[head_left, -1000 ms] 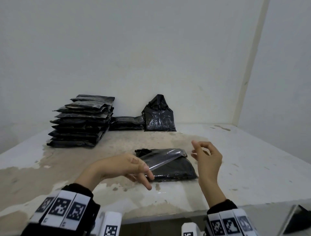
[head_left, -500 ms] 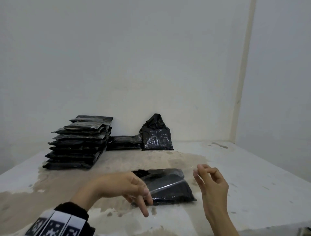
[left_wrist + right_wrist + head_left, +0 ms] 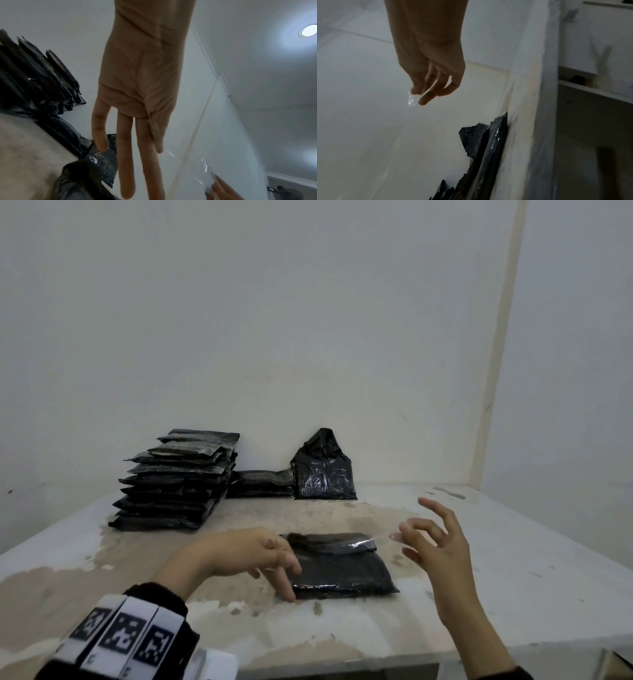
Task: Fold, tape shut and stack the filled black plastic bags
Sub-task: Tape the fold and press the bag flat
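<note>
A folded black bag (image 3: 342, 573) lies flat on the table in front of me. A clear tape strip (image 3: 352, 543) stretches low across its far folded edge. My left hand (image 3: 274, 566) is at the bag's left side, fingers pointing down; in the left wrist view the long fingers are straight while thumb and forefinger pinch the crumpled tape (image 3: 153, 127). My right hand (image 3: 411, 537) hovers just right of the bag, pinching the other tape end (image 3: 411, 98) between thumb and forefinger, the other fingers spread.
A tall stack of taped black bags (image 3: 178, 481) stands at the back left. Beside it lie flat bags (image 3: 262, 482), and an upright unfolded bag (image 3: 323, 470) leans on the wall. The stained white table (image 3: 513, 559) has its front edge close to me.
The tape hung slanted above the bag a second ago; both hands have brought it down across the bag's far edge. My right hand's free fingers have spread.
</note>
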